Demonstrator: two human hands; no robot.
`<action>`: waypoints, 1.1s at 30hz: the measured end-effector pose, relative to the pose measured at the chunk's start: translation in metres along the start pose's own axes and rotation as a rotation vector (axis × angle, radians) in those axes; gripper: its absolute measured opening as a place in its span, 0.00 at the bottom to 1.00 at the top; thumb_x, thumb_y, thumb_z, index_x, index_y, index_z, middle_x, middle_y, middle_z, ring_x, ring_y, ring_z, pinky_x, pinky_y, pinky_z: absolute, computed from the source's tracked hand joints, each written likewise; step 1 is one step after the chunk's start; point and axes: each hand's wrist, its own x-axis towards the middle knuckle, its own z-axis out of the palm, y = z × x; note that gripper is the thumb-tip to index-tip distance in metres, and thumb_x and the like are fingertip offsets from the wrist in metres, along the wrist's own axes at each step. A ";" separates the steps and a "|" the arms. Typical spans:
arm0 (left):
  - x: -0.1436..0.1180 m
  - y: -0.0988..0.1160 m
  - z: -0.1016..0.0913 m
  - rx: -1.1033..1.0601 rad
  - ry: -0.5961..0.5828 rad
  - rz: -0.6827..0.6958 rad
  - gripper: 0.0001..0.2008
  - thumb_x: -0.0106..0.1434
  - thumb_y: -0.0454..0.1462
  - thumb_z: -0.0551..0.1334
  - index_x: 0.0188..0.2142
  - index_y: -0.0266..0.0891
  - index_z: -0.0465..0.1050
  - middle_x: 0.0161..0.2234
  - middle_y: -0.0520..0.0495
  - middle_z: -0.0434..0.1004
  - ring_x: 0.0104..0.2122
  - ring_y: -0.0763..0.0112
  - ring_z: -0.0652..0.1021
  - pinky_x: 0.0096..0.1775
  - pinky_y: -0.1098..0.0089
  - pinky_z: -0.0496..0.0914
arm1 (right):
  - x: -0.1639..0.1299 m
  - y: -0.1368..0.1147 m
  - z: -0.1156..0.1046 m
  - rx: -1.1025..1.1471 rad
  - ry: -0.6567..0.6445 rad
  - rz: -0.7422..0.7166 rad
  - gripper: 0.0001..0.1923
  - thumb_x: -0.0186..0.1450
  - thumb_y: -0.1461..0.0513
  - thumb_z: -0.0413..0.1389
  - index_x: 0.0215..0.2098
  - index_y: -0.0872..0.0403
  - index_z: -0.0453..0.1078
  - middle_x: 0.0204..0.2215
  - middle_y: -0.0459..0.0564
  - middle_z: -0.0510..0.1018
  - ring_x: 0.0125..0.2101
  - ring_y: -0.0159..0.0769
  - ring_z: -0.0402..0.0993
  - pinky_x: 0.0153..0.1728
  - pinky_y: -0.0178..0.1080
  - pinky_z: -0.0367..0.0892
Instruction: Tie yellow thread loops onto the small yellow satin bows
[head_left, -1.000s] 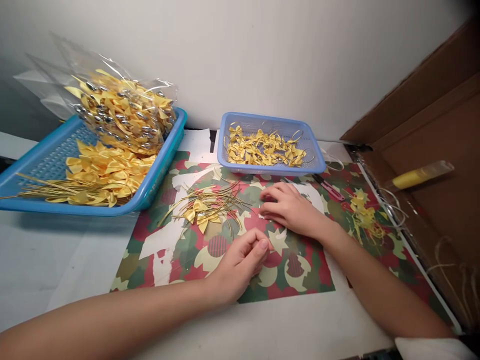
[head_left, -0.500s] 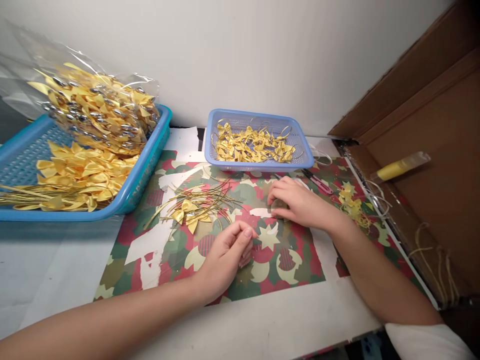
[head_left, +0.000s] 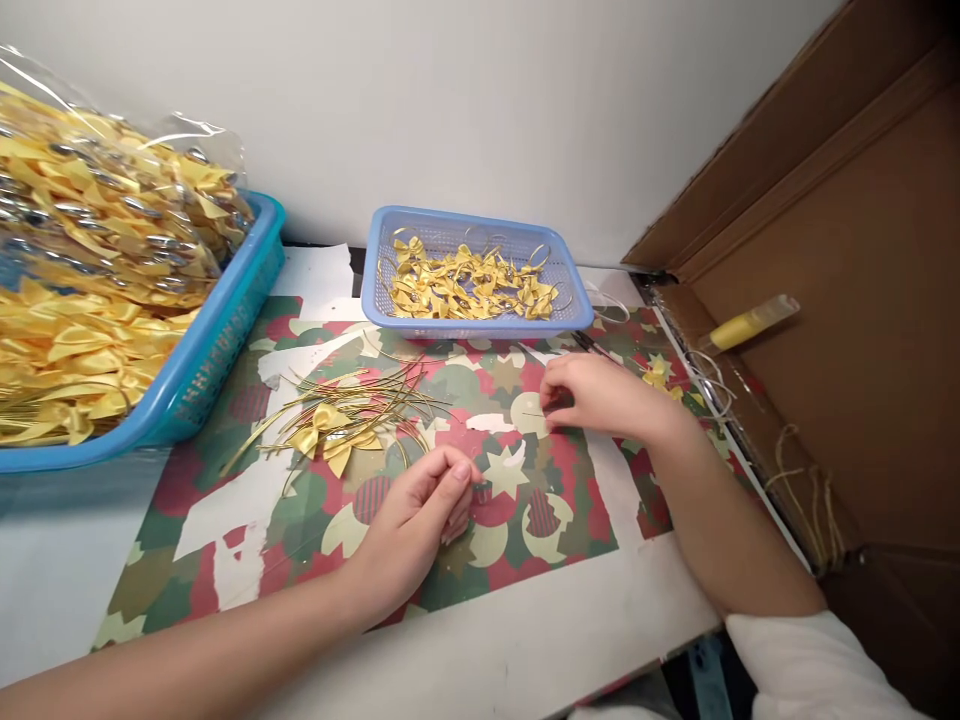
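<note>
My left hand point(head_left: 431, 505) is closed over the patterned sheet point(head_left: 442, 590), thumb pressed against the curled fingers. Anything in that pinch is hidden or too small to make out. To its left lies a loose pile of gold wire ties point(head_left: 382, 395), with yellow ribbon bows point(head_left: 326, 432) on top. My right hand point(head_left: 589, 395) hovers low over the sheet's right part, fingers bent, a gap between thumb and fingertips. A short thin dark line shows beside its fingertips; I cannot tell whether it is loose or printed.
Behind the hands stands a blue basket point(head_left: 476, 328) of bows on wires. A larger blue basket point(head_left: 217, 350) at left holds more bows and a clear bag point(head_left: 161, 215) full of them. Right are a dark-tipped cutter point(head_left: 589, 345), yellow scraps point(head_left: 660, 375), a yellow tube point(head_left: 754, 322) and cardboard point(head_left: 840, 250).
The view has turned right, so the baskets and sheet shift left. My right hand has moved rightward over the sheet, its thumb and fingers now visibly apart. My left hand keeps its pinch.
</note>
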 end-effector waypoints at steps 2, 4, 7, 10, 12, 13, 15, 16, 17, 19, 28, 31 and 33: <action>0.000 0.000 0.000 0.001 0.008 0.001 0.18 0.66 0.51 0.60 0.32 0.39 0.67 0.19 0.58 0.54 0.20 0.79 0.56 0.23 0.76 0.54 | 0.004 -0.007 0.005 -0.015 -0.045 -0.015 0.05 0.58 0.69 0.62 0.26 0.55 0.72 0.32 0.48 0.79 0.34 0.36 0.72 0.35 0.37 0.60; 0.001 0.001 0.000 -0.003 0.020 0.003 0.17 0.66 0.51 0.61 0.32 0.39 0.67 0.19 0.58 0.55 0.20 0.79 0.57 0.23 0.76 0.54 | 0.006 -0.014 0.011 -0.055 -0.058 -0.032 0.09 0.60 0.71 0.58 0.24 0.55 0.71 0.30 0.50 0.79 0.33 0.36 0.72 0.35 0.37 0.59; 0.002 0.007 0.002 -0.017 0.028 0.015 0.17 0.65 0.50 0.62 0.31 0.39 0.67 0.20 0.58 0.58 0.20 0.79 0.60 0.24 0.76 0.57 | 0.005 -0.022 0.020 -0.158 -0.033 -0.046 0.11 0.63 0.71 0.55 0.23 0.56 0.69 0.29 0.53 0.78 0.33 0.39 0.72 0.36 0.39 0.59; 0.005 0.016 0.003 -0.025 0.036 0.022 0.16 0.64 0.49 0.63 0.31 0.38 0.67 0.21 0.56 0.63 0.21 0.78 0.65 0.26 0.75 0.62 | 0.001 -0.025 0.027 -0.229 -0.011 -0.057 0.12 0.65 0.71 0.52 0.25 0.56 0.68 0.30 0.55 0.76 0.35 0.42 0.71 0.37 0.41 0.58; 0.007 0.021 0.002 -0.006 0.046 0.011 0.16 0.63 0.48 0.64 0.31 0.38 0.67 0.24 0.55 0.66 0.21 0.79 0.65 0.25 0.75 0.61 | -0.001 -0.026 0.027 -0.186 0.013 -0.073 0.11 0.66 0.71 0.50 0.27 0.56 0.66 0.32 0.55 0.75 0.36 0.41 0.69 0.38 0.41 0.59; 0.009 0.024 0.001 0.011 0.048 0.003 0.15 0.63 0.47 0.64 0.31 0.38 0.68 0.24 0.55 0.67 0.20 0.80 0.64 0.24 0.76 0.60 | -0.001 -0.026 0.026 -0.126 0.027 -0.091 0.10 0.67 0.70 0.49 0.28 0.56 0.66 0.32 0.54 0.74 0.36 0.40 0.68 0.38 0.41 0.59; 0.011 0.028 -0.001 0.056 0.058 -0.012 0.15 0.63 0.47 0.64 0.31 0.37 0.69 0.23 0.55 0.65 0.19 0.81 0.59 0.22 0.77 0.55 | -0.001 -0.027 0.022 0.075 0.055 -0.147 0.09 0.69 0.67 0.49 0.30 0.55 0.65 0.32 0.51 0.74 0.35 0.37 0.67 0.37 0.39 0.61; 0.012 0.030 -0.003 0.081 0.069 -0.018 0.15 0.63 0.47 0.64 0.31 0.37 0.70 0.23 0.56 0.64 0.19 0.81 0.57 0.21 0.77 0.53 | -0.001 -0.028 0.021 0.212 0.063 -0.182 0.09 0.70 0.65 0.49 0.31 0.55 0.65 0.32 0.50 0.74 0.34 0.35 0.67 0.36 0.38 0.62; 0.012 0.031 -0.004 0.104 0.085 -0.023 0.15 0.63 0.48 0.64 0.31 0.37 0.70 0.22 0.56 0.62 0.19 0.81 0.56 0.21 0.78 0.52 | 0.000 -0.029 0.020 0.366 0.061 -0.212 0.08 0.70 0.64 0.49 0.33 0.54 0.65 0.32 0.48 0.74 0.34 0.34 0.68 0.35 0.37 0.63; 0.012 0.034 -0.005 0.142 0.119 -0.027 0.16 0.63 0.48 0.63 0.31 0.37 0.70 0.22 0.57 0.60 0.20 0.80 0.55 0.21 0.78 0.51 | 0.003 -0.031 0.023 0.683 0.033 -0.235 0.05 0.68 0.63 0.51 0.37 0.54 0.68 0.33 0.47 0.75 0.33 0.31 0.70 0.34 0.35 0.66; 0.014 0.034 -0.007 0.207 0.130 0.020 0.16 0.64 0.48 0.61 0.29 0.39 0.69 0.18 0.58 0.50 0.19 0.78 0.52 0.20 0.77 0.50 | 0.009 -0.039 0.041 1.146 -0.087 -0.092 0.14 0.64 0.55 0.60 0.41 0.56 0.77 0.35 0.50 0.80 0.33 0.31 0.75 0.28 0.31 0.67; 0.014 0.033 -0.008 0.220 0.124 0.030 0.16 0.65 0.48 0.60 0.29 0.39 0.69 0.18 0.59 0.49 0.18 0.78 0.52 0.19 0.76 0.49 | 0.007 -0.044 0.040 1.196 -0.064 -0.058 0.12 0.62 0.56 0.62 0.37 0.56 0.77 0.33 0.50 0.81 0.32 0.31 0.76 0.29 0.32 0.69; 0.013 0.031 -0.008 0.238 0.117 0.050 0.16 0.65 0.48 0.60 0.29 0.39 0.69 0.18 0.58 0.50 0.18 0.78 0.52 0.20 0.75 0.49 | 0.006 -0.048 0.040 1.218 -0.050 -0.071 0.11 0.60 0.57 0.64 0.36 0.57 0.77 0.32 0.50 0.82 0.33 0.32 0.77 0.32 0.33 0.71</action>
